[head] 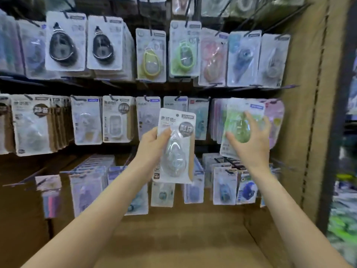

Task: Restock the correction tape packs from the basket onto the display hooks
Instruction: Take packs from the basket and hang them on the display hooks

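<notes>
My left hand (pixel 152 144) grips a correction tape pack (pixel 176 146) with a white and kraft card and a clear blister, held upright in front of the middle row of hooks. My right hand (pixel 251 140) holds a green correction tape pack (pixel 239 120) up against the hanging packs at the right end of the middle row, thumb on its front and fingers curled over its right side. The basket is out of view.
Three rows of hooks carry hanging packs: black-cased ones (pixel 62 43) upper left, kraft-backed ones (pixel 31 122) middle left, blue ones (pixel 226 182) lower right. Bare hooks (pixel 23 180) stick out lower left. A brown pegboard side panel (pixel 309 113) bounds the display on the right.
</notes>
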`<state>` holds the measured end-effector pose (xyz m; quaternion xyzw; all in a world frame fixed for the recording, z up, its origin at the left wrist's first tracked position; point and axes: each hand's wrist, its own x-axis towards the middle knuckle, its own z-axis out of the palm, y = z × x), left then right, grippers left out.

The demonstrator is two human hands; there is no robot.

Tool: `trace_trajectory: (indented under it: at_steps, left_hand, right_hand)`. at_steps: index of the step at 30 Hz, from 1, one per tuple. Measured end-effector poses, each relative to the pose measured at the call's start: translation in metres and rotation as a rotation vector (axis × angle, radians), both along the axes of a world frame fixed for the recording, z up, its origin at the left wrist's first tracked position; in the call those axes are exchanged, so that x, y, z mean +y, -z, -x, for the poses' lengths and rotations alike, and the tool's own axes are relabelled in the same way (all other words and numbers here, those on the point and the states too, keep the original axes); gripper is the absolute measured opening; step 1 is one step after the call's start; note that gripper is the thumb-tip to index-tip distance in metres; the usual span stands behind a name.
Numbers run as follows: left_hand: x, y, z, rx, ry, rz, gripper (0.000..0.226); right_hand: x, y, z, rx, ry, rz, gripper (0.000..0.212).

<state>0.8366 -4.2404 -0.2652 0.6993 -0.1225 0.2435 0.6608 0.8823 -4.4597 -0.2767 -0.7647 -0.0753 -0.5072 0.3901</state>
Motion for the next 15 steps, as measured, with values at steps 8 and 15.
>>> trace_trajectory:
  at_steps: [8,15]
  left_hand:
    - [0.000,0.015,-0.014,0.154,0.005,0.113,0.018]
    - [0.007,0.023,-0.024,0.252,-0.015,0.148,0.022]
  right_hand:
    - [-0.035,-0.028,-0.039,0.238,0.034,0.180,0.068]
    - [-0.039,-0.027,-0.035,0.115,-0.005,0.146,0.064]
